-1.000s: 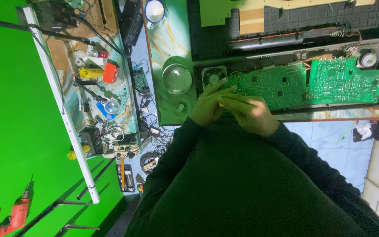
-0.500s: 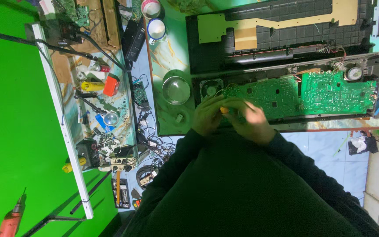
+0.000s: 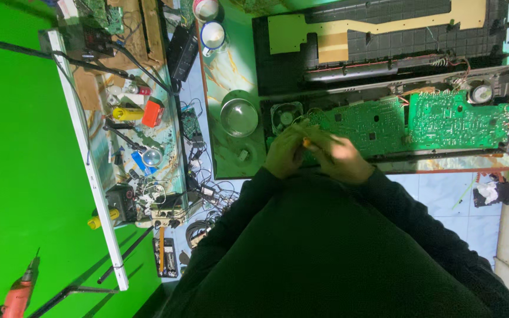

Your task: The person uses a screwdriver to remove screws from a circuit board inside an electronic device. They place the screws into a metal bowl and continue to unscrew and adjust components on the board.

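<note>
Both hands have slid a touch to nine o'clock along the board since half a second back, and the view has tilted with them. Now, starting far at nine o'clock: an orange drill (image 3: pixel 19 292) lies down at seven o'clock on the green backdrop. Next over, the side shelf (image 3: pixel 83 154), crammed with small stuff — a yellow tool (image 3: pixel 127 113), an orange block (image 3: pixel 153 112) just beside it, a magnifying glass (image 3: pixel 152 156) lower down. Two cups (image 3: pixel 212 34) sit up at twelve o'clock of the workbench. Moving on, a round metal bowl (image 3: pixel 238 117) on the bench top, just at nine o'clock of the opened black casing (image 3: pixel 384 41).

And here's the action: left hand (image 3: pixel 285 152), fingers curled in, and right hand (image 3: pixel 344 158), also curled, meeting over the near end of the green circuit board (image 3: pixel 360 121). Between them, a small orange-yellow thing (image 3: pixel 306 142) shows — pinched there, but which hand actually grips it, I cannot tell; it's blurred. A small fan (image 3: pixel 286 116) sits right at twelve o'clock of the left hand. Further toward three o'clock, a second green board (image 3: pixel 458 119) in the same casing, a round speaker (image 3: pixel 482 93) at its upper corner. Dark sleeves fill the bottom.
</note>
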